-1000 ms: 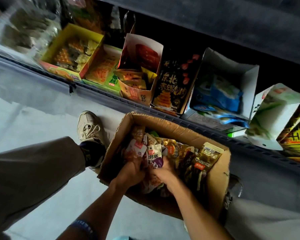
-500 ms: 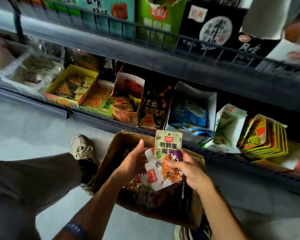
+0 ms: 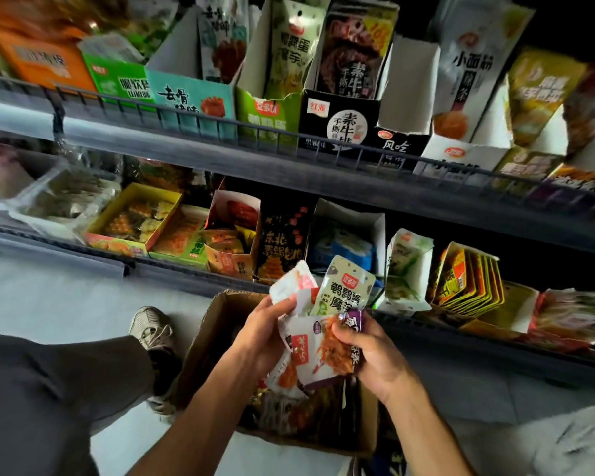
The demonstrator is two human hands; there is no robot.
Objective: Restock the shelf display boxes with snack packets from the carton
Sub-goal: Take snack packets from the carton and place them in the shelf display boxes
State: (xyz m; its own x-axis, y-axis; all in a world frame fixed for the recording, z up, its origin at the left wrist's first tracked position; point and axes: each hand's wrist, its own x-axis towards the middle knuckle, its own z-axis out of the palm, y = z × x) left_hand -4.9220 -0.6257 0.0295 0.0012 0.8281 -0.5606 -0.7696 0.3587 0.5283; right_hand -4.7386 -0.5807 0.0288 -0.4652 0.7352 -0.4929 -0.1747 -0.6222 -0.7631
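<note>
Packets (image 3: 318, 338) sit bunched at frame centre, left hand (image 3: 260, 333) and right hand (image 3: 371, 355) both clamped on them. Green quail-egg display box (image 3: 272, 115) lies straight above, on the upper shelf.

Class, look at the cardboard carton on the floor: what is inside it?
The carton holds dark and orange snack packets, loosely piled. Both hands and the packets they hold cover the middle, so its bottom and full contents cannot be seen.

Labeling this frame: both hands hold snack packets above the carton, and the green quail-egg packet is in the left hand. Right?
Not quite. The head view shows the green quail-egg packet fanned with the packets that the right hand grips; the left hand pinches a white packet. Both hands are above the carton.
</note>
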